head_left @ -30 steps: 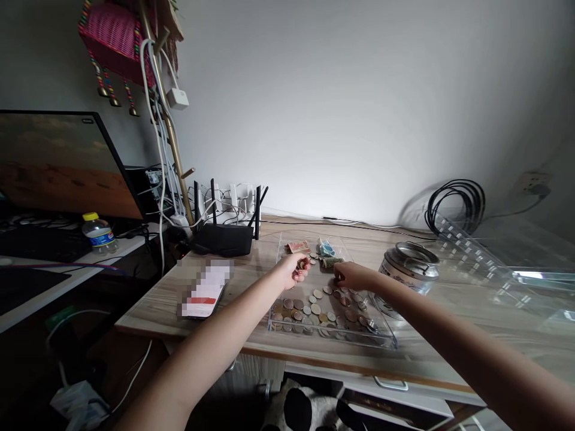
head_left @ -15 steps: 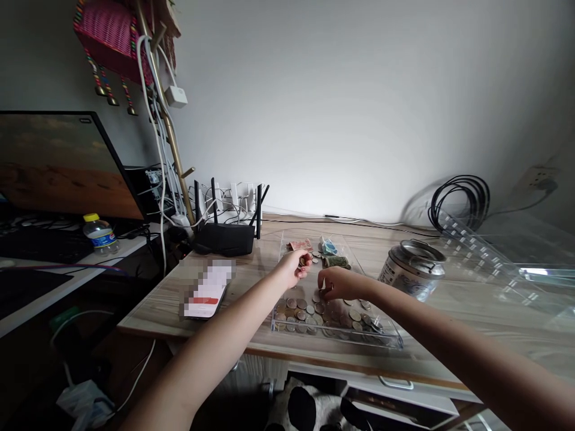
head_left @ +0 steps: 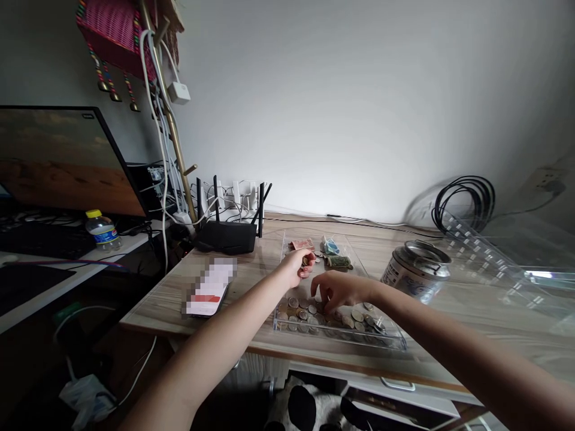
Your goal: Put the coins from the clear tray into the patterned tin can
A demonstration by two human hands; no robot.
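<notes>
Coins show in the curled fingers of my left hand (head_left: 300,267), which is held over the middle of a clear plastic tray (head_left: 341,337). Just right of it and nearer to me, my right hand (head_left: 338,290) reaches down with bent fingers among the loose coins (head_left: 302,313) in the tray's front part. Its fingertips are at the coins; whether they pinch one I cannot make out. Folded banknotes lie toward the tray's back: a reddish one (head_left: 302,244), a blue one (head_left: 331,246) and a green one (head_left: 338,261).
Right of the tray stands a silver can (head_left: 417,272), with clear plastic pieces (head_left: 489,257) and a coiled black cable (head_left: 465,203) beyond. At left are a phone (head_left: 213,287) and a black router (head_left: 227,237). A bottle (head_left: 103,230) stands on the side desk.
My right hand has shifted slightly left and down toward the front coins, with its fingers spread a little more. My left hand stays nearly in place, and the view has tilted slightly.
</notes>
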